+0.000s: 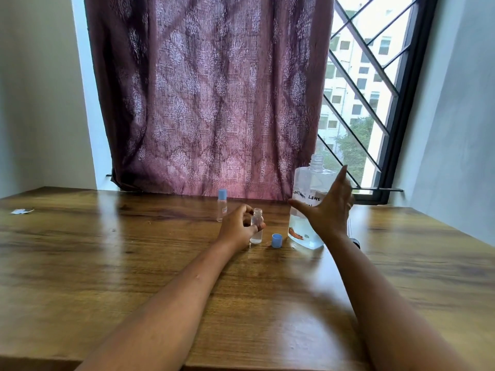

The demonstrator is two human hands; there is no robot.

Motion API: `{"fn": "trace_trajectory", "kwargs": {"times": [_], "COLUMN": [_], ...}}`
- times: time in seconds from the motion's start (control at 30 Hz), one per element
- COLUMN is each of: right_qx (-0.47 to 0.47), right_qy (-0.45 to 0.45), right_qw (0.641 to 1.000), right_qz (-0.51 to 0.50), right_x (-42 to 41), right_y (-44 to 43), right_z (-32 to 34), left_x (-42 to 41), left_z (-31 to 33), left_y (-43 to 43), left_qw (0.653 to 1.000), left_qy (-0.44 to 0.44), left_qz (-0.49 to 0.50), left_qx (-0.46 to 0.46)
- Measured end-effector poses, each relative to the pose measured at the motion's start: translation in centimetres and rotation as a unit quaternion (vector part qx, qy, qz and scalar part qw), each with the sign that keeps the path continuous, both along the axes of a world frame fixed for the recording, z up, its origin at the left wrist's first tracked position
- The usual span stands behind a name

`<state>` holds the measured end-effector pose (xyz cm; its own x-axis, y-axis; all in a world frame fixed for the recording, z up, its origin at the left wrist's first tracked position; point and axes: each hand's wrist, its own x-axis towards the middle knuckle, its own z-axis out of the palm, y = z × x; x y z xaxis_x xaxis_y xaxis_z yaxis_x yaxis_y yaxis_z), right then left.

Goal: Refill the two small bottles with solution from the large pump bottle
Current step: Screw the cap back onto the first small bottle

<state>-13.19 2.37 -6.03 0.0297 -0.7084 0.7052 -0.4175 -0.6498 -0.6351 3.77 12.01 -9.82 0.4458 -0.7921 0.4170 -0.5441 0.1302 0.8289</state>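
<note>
My left hand (pixel 237 227) grips a small clear bottle (pixel 256 231) that stands upright and uncapped on the wooden table (pixel 134 263), with a little liquid at its bottom. Its blue cap (pixel 277 240) sits on the table just to the right. A second small bottle (pixel 222 205) with a blue cap on stands behind, near the curtain. The large clear bottle (pixel 310 188) stands at the right with its neck open and no pump on it, a handwritten label on its front. My right hand (pixel 328 207) is spread open right in front of it; contact is unclear.
A dark object (pixel 355 241) lies partly hidden behind my right wrist. A small scrap of paper (pixel 21 211) lies at the far left of the table. A purple curtain (pixel 209 103) and a barred window (pixel 369 89) are behind the table.
</note>
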Motion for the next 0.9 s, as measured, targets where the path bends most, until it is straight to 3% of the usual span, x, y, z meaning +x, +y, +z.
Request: {"fn": "trace_trajectory", "kwargs": {"times": [0.13,0.2,0.3,0.4,0.5,0.7,0.9], "right_qx": [-0.229,-0.287,-0.191,-0.115,-0.054,-0.043,0.006], "right_qy": [0.032,0.073,0.208,0.327,0.362,0.392,0.458], "right_qw": [0.970,0.955,0.952,0.927,0.915,0.911,0.879], "right_qz": [-0.069,-0.018,0.117,0.141,0.167,0.118,0.131], "right_x": [0.3,1.1,2.4,3.3,3.4,3.2,3.3], "right_y": [2.8,3.8,4.9,4.8,4.3,3.6,3.0], "right_z": [1.2,1.2,0.5,-0.7,-1.4,-1.5,-2.0], "left_x": [-0.1,-0.2,-0.1,0.1,0.3,0.3,0.4], "left_z": [0.1,0.0,0.1,0.1,0.1,0.2,0.1], "left_y": [0.1,0.1,0.2,0.2,0.1,-0.1,-0.2], "left_qw": [1.000,1.000,1.000,1.000,1.000,0.999,0.999], "left_qy": [0.005,0.006,0.004,-0.013,-0.020,-0.036,-0.027], "left_qz": [0.003,0.007,0.011,0.014,0.011,0.027,0.015], "left_qx": [-0.004,-0.002,0.001,0.007,0.012,0.023,0.031]}}
